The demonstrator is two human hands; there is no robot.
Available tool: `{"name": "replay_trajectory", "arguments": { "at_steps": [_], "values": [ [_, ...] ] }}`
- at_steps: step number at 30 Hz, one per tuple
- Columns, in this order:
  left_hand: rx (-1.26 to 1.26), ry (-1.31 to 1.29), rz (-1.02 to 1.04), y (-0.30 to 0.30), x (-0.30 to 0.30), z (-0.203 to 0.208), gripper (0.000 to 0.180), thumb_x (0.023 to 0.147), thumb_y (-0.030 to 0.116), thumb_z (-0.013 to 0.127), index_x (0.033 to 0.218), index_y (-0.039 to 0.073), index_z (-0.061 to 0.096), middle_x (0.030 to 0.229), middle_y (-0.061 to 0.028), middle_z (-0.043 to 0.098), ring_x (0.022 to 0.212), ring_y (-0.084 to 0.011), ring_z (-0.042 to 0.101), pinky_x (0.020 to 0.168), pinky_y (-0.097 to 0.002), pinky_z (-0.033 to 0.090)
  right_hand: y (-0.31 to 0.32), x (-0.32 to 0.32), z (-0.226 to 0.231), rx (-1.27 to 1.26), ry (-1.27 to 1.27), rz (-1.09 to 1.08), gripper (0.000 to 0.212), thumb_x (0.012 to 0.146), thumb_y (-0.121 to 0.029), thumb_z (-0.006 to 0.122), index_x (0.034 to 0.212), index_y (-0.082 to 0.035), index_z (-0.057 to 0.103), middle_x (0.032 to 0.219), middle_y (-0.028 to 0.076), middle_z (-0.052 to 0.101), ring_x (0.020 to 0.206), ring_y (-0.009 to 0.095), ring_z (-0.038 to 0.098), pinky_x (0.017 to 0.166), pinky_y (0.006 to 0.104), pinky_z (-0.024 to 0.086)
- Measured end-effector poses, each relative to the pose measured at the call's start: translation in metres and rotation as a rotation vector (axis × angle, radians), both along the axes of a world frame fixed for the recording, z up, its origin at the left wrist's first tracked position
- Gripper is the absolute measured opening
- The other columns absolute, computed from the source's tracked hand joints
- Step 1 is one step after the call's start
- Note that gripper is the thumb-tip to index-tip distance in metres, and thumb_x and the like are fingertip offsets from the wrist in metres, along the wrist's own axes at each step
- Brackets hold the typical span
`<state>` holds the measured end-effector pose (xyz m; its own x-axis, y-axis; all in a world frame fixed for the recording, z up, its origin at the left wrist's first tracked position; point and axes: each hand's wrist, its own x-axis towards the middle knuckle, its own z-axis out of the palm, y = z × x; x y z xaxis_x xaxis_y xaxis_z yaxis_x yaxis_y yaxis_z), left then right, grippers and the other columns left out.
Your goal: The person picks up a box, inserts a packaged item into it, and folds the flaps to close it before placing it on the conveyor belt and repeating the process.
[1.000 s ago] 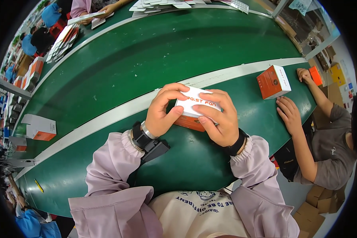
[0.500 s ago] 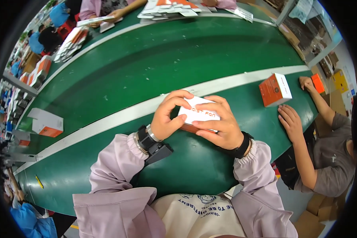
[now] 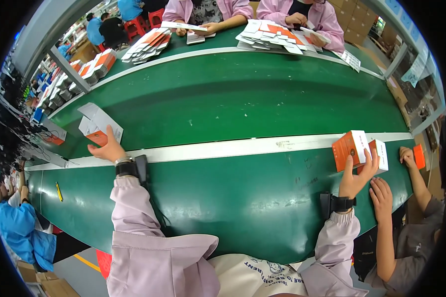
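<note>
Left hand [image 3: 106,148] fingers spread on a flat carton [image 3: 100,126], frame left; right hand [image 3: 354,178] fingers grip an orange box [image 3: 350,150]. A second box [image 3: 379,154] sits just beside, a co-worker's hand [image 3: 381,193] near. Green bench [image 3: 243,104]; stacked cartons [image 3: 277,39] at top.
</note>
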<state>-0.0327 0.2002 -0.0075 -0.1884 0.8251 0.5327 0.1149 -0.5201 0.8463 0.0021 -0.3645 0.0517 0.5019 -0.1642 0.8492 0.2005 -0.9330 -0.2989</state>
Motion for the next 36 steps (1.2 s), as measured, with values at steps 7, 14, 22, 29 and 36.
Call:
{"name": "replay_trajectory", "arguments": {
  "at_steps": [7, 14, 22, 29, 36],
  "values": [
    [-0.164, -0.042, -0.315, 0.049, 0.001, -0.021, 0.087, 0.055, 0.016, 0.078, 0.120, -0.008, 0.026, 0.115, -0.0137, 0.041, 0.100, -0.0212, 0.045, 0.087, -0.0319, 0.037, 0.010, -0.011, -0.005, 0.269, 0.076, 0.561, 0.022, 0.069, 0.004, 0.056, 0.091, 0.000, 0.053, 0.096, 0.015, 0.053, 0.092, 0.026, 0.050, 0.081, 0.0310, 0.038],
    [-0.209, -0.006, -0.784, -0.044, 0.020, -0.010, 0.073, 0.061, 0.006, 0.073, 0.119, -0.002, 0.030, 0.113, -0.0111, 0.041, 0.101, -0.0194, 0.044, 0.082, -0.0322, 0.040, 0.022, -0.014, 0.005, 0.212, 0.241, 0.704, 0.016, 0.069, 0.005, 0.056, 0.084, 0.000, 0.054, 0.085, 0.012, 0.054, 0.080, 0.022, 0.053, 0.073, 0.0277, 0.040],
    [-0.201, 0.204, -1.491, -0.268, 0.030, 0.002, 0.087, 0.056, 0.013, 0.075, 0.124, 0.001, 0.023, 0.118, -0.0131, 0.035, 0.107, -0.0214, 0.038, 0.089, -0.0341, 0.034, 0.019, -0.019, 0.008, 0.062, 0.460, 0.871, 0.021, 0.065, -0.003, 0.064, 0.084, -0.002, 0.056, 0.087, 0.012, 0.054, 0.081, 0.025, 0.054, 0.073, 0.0311, 0.042],
    [-0.101, 0.184, -1.765, -0.343, 0.020, -0.005, 0.075, 0.065, 0.015, 0.070, 0.123, -0.001, 0.026, 0.115, -0.0121, 0.034, 0.108, -0.0230, 0.037, 0.089, -0.0337, 0.033, 0.020, -0.022, 0.006, 0.225, 0.458, 0.909, 0.035, 0.062, -0.011, 0.069, 0.094, -0.005, 0.056, 0.108, 0.015, 0.048, 0.100, 0.028, 0.048, 0.086, 0.0340, 0.036],
    [0.130, 0.222, -2.032, -0.337, 0.020, 0.012, 0.039, 0.076, 0.005, 0.055, 0.113, 0.004, 0.042, 0.122, -0.0143, 0.031, 0.112, -0.0259, 0.035, 0.093, -0.0365, 0.029, 0.007, -0.014, -0.001, 0.358, 0.483, 0.923, 0.033, 0.068, -0.014, 0.066, 0.098, -0.006, 0.056, 0.116, 0.015, 0.043, 0.105, 0.026, 0.046, 0.089, 0.0329, 0.034]
  ]
}}
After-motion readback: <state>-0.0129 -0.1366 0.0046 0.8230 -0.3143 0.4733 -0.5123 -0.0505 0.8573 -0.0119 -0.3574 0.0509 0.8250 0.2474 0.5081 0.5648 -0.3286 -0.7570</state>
